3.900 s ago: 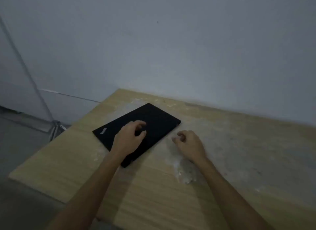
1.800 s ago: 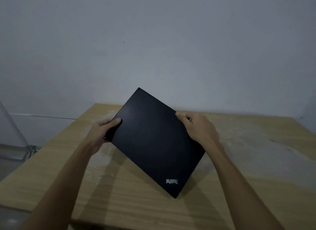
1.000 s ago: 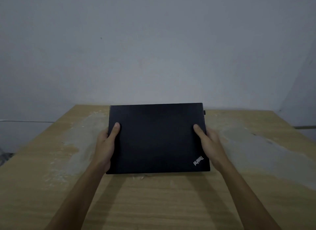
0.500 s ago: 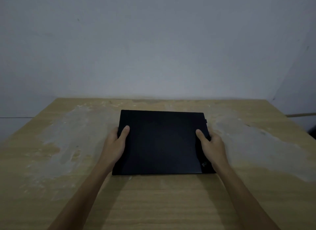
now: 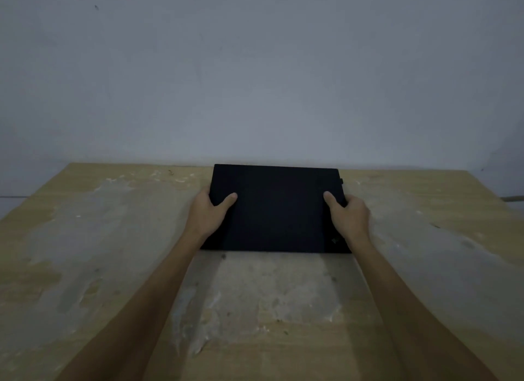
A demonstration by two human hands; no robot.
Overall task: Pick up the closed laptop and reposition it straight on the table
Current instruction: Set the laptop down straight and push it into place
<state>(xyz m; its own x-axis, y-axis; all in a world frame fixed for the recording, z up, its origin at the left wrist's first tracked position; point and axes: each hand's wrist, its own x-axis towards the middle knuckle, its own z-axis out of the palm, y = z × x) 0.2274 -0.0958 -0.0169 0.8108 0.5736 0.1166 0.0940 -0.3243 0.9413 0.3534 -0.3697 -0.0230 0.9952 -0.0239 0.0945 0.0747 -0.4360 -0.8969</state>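
Since half a second ago the closed laptop (image 5: 276, 210) has gone further back on the table (image 5: 85, 267), so its far edge now lies close to the wall (image 5: 255, 83), and both hands have travelled out with it. Nearest me, two bare forearms reach forward over the worn, pale-patched wood. The left hand (image 5: 208, 214) clasps the laptop's left short edge, thumb lying on the lid and fingers hidden beneath or behind the edge. The right hand (image 5: 347, 214) grips the right short edge the same way, thumb on top. Between them the black slab sits square to the table, its long axis running left to right and its near long edge facing the person. A faint logo (image 5: 335, 240) shows at the near right corner. Whether the laptop rests fully on the wood or is held just above it I cannot tell.
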